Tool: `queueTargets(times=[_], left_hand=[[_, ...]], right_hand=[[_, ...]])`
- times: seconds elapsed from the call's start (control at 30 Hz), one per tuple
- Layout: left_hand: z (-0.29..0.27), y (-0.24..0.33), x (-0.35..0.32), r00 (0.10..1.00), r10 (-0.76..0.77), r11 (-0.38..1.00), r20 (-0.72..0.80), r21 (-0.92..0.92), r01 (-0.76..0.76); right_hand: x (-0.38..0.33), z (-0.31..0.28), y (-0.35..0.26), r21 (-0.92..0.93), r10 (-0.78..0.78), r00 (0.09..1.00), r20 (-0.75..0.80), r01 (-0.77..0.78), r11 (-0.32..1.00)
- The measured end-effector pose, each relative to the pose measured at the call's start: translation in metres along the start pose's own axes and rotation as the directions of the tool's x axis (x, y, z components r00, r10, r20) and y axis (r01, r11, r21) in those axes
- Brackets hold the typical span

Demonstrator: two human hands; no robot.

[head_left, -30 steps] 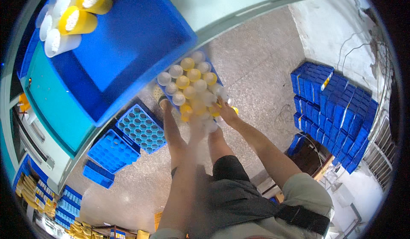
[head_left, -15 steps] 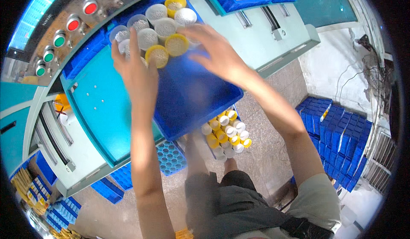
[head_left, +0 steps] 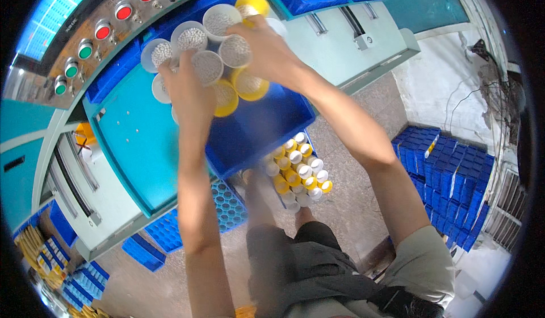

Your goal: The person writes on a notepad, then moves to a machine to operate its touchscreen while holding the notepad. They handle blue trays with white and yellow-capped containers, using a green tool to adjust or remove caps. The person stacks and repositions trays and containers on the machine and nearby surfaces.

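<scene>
A cluster of clear and yellow cups filled with small white pellets is bunched over the blue tray (head_left: 264, 122). My left hand (head_left: 190, 93) is closed around the near left side of the cluster, its fingertips at the rims of the clear cups (head_left: 192, 38). From the right, my right hand (head_left: 269, 51) grips the other side, fingers over the rim of a clear cup (head_left: 235, 52). A yellow cup (head_left: 250, 85) sits just below that hand. Another yellow cup (head_left: 226, 99) is beside my left wrist. My hands partly cover several cups.
A turquoise tray surface (head_left: 133, 153) with a few loose pellets lies left. Buttons on a control panel (head_left: 99, 31) line the upper left. Below the blue tray stands a box of white and yellow cups (head_left: 295, 170). Stacked blue trays (head_left: 445, 176) stand on the right.
The cups appear larger and spread wider, as if raised toward me. My right hand has moved up onto the cup rims. The yellow cups sit lower in view.
</scene>
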State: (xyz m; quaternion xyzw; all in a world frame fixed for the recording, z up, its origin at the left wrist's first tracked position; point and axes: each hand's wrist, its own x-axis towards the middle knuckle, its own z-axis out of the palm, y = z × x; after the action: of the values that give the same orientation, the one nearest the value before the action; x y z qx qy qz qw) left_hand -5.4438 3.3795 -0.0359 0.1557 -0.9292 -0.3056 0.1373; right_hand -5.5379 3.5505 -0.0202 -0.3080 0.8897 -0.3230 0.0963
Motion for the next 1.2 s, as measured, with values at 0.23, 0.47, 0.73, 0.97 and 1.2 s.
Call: queueTargets(times=[0.23, 0.47, 0.73, 0.97, 1.2], left_hand=[[-0.07, 0.185, -0.189, 0.987, -0.15, 0.977, 0.059, -0.147, 0.157], [0.031, 0.209, -0.343, 0.794, -0.257, 0.88, 0.551, -0.206, 0.428], [0.234, 0.059, -0.394, 0.827, -0.391, 0.856, 0.404, -0.17, 0.488], [0.324, -0.045, -0.402, 0.792, -0.437, 0.879, 0.425, 0.015, 0.477], [0.345, -0.082, -0.415, 0.86, -0.158, 0.924, 0.486, -0.234, 0.302]], right_hand=[[-0.223, -0.132, -0.075, -0.047, 0.074, 0.994, -0.078, -0.078, 0.996], [-0.4, -0.11, -0.004, -0.073, 0.495, 0.845, 0.204, -0.491, 0.868], [-0.406, 0.109, 0.175, 0.005, 0.386, 0.899, 0.206, -0.395, 0.919], [-0.373, 0.195, 0.243, -0.118, 0.469, 0.799, 0.376, -0.461, 0.88], [-0.37, 0.23, 0.251, -0.355, 0.579, 0.645, 0.498, -0.457, 0.815]])
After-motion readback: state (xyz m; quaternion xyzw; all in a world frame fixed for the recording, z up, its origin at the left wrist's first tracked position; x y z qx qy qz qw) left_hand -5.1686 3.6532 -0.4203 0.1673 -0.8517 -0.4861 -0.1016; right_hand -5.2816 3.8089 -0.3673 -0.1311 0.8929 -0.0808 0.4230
